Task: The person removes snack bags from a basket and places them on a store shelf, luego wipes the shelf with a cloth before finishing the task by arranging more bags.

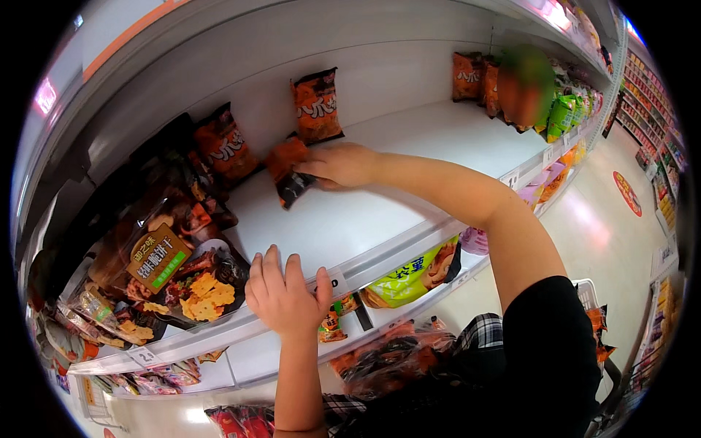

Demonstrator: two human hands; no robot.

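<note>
My right hand grips an orange and black snack bag by its side, above the white shelf. The bag is tilted and a little blurred. Behind it, another bag of the same kind stands upright against the back panel, and one more leans to its left. My left hand rests with fingers spread on the shelf's front edge, holding nothing. Beside it on the left lies a large dark cracker bag with a gold label.
More orange bags and green snack bags stand at the shelf's far right end. A yellow-green bag sits on the shelf below. Clear plastic packs of orange bags lie near my legs. A white basket is at right.
</note>
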